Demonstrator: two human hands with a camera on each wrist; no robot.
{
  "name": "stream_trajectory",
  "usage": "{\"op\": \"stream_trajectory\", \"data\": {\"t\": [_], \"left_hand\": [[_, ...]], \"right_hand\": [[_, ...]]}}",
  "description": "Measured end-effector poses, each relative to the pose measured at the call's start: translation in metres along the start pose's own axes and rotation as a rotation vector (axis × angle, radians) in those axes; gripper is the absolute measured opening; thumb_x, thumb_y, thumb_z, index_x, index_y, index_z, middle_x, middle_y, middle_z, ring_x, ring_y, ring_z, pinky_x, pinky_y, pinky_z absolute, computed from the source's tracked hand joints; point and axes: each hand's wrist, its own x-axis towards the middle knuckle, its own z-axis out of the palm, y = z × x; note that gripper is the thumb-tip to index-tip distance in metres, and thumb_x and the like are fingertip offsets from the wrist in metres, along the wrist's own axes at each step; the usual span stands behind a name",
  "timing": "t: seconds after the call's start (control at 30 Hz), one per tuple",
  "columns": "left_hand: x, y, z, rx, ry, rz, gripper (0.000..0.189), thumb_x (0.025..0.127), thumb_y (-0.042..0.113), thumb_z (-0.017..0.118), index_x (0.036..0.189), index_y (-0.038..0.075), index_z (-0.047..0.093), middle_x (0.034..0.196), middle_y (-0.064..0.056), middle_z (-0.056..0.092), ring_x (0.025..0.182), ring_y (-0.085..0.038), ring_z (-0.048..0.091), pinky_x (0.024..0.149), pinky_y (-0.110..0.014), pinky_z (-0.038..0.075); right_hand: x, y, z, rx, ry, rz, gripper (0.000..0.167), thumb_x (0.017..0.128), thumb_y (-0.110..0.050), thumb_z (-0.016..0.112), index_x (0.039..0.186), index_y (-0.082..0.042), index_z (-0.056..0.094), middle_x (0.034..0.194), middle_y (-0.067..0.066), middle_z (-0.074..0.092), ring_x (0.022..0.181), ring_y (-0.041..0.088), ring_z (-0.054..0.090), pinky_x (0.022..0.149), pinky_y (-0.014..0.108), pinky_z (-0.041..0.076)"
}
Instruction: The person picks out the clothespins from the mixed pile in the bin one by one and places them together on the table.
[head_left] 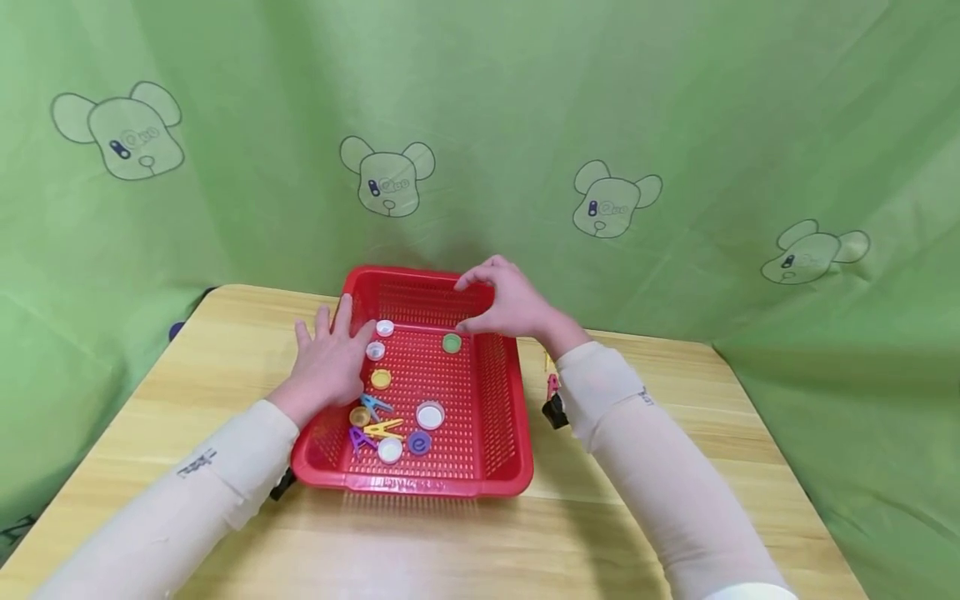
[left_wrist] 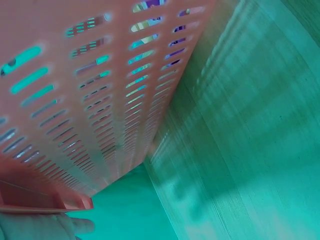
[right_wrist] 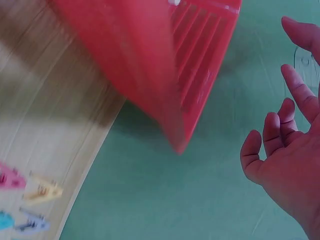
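Observation:
A red plastic basket (head_left: pixel 412 485) stands on the table, holding bottle caps and clothespins. My left hand (head_left: pixel 326 362) lies at its left rim, fingers spread; in the left wrist view that hand (left_wrist: pixel 40 227) shows just under the rim. Over the far right part of the basket hovers my right hand (head_left: pixel 510 304), thumb and fingers apart with nothing between them. Below its thumb is a green cap (head_left: pixel 452 343). Near the left hand are two small white caps (head_left: pixel 385 327), a yellow cap (head_left: pixel 381 379) and a blue clothespin (head_left: pixel 375 403).
Toward the basket's front lie a yellow clothespin (head_left: pixel 384 429), a purple clothespin (head_left: pixel 362 442), a purple cap (head_left: pixel 419 442) and larger white caps (head_left: pixel 431 415). Outside, on the right, several clothespins, one pink (right_wrist: pixel 10 177), lie on the table. A green curtain (head_left: pixel 495 100) hangs behind.

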Motion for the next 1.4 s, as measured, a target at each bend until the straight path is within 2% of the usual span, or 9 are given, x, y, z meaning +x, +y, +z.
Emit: {"op": "stream_trajectory", "data": {"t": [0.07,0.27,0.5,0.83,1.0,1.17,1.27,1.4], "left_hand": [[0.000,0.000,0.000,0.003,0.002,0.003,0.092,0.071,0.008,0.084,0.153,0.005,0.040,0.161,-0.029,0.001,0.141,-0.057,0.005,0.105,-0.077,0.003],[0.002,-0.001,0.001,0.004,-0.008,0.000,0.091,0.073,0.009,0.083,0.153,0.005,0.040,0.162,-0.029,0.000,0.141,-0.057,0.003,0.105,-0.077,0.001],[0.003,-0.002,-0.001,0.003,-0.023,-0.008,0.091,0.074,0.009,0.082,0.154,0.006,0.038,0.162,-0.029,-0.002,0.142,-0.057,0.001,0.105,-0.077,-0.001],[0.003,-0.003,0.001,-0.019,-0.024,-0.011,0.091,0.074,0.009,0.084,0.153,0.007,0.039,0.162,-0.028,-0.002,0.142,-0.057,0.002,0.105,-0.077,-0.002],[0.005,-0.003,-0.001,-0.020,-0.024,-0.013,0.092,0.074,0.011,0.084,0.154,0.007,0.039,0.162,-0.027,-0.003,0.142,-0.057,0.001,0.105,-0.076,-0.003],[0.005,-0.002,-0.003,-0.012,-0.038,-0.015,0.090,0.076,0.011,0.083,0.154,0.007,0.039,0.162,-0.028,-0.003,0.142,-0.057,0.001,0.105,-0.076,-0.004],[0.005,-0.002,-0.003,-0.012,-0.043,-0.019,0.090,0.076,0.012,0.083,0.154,0.008,0.038,0.162,-0.028,-0.004,0.142,-0.057,0.001,0.105,-0.076,-0.003],[0.005,-0.002,-0.003,-0.016,-0.042,-0.020,0.092,0.075,0.012,0.084,0.154,0.007,0.038,0.162,-0.028,-0.004,0.142,-0.057,0.001,0.105,-0.076,-0.003]], "right_hand": [[0.005,-0.007,0.006,0.004,-0.017,-0.007,0.051,0.070,-0.025,0.092,0.116,-0.015,0.070,0.117,0.009,0.049,0.116,0.031,0.044,0.093,0.044,0.043],[0.012,-0.025,0.022,0.019,-0.041,-0.003,0.049,0.071,-0.027,0.092,0.115,-0.019,0.070,0.114,0.002,0.048,0.111,0.021,0.043,0.090,0.040,0.044],[0.016,-0.035,0.035,0.064,-0.058,-0.005,0.047,0.074,-0.026,0.090,0.115,-0.021,0.070,0.113,-0.001,0.048,0.111,0.017,0.044,0.087,0.036,0.049],[0.020,-0.032,0.056,0.105,-0.085,-0.031,0.045,0.074,-0.023,0.090,0.114,-0.019,0.068,0.114,0.003,0.050,0.112,0.023,0.047,0.082,0.031,0.053],[0.022,-0.031,0.066,0.120,-0.089,-0.037,0.044,0.074,-0.022,0.089,0.113,-0.018,0.068,0.113,0.003,0.051,0.111,0.020,0.047,0.086,0.033,0.051],[0.022,-0.029,0.078,0.135,-0.113,-0.017,0.042,0.075,-0.020,0.089,0.111,-0.018,0.069,0.110,0.003,0.050,0.107,0.019,0.048,0.083,0.031,0.053],[0.023,-0.026,0.086,0.149,-0.141,0.001,0.043,0.075,-0.020,0.089,0.113,-0.017,0.068,0.112,0.006,0.051,0.110,0.024,0.049,0.081,0.030,0.054],[0.025,-0.024,0.096,0.156,-0.187,-0.004,0.048,0.076,-0.021,0.089,0.117,-0.012,0.067,0.120,0.015,0.050,0.115,0.032,0.049,0.086,0.032,0.052]]}}
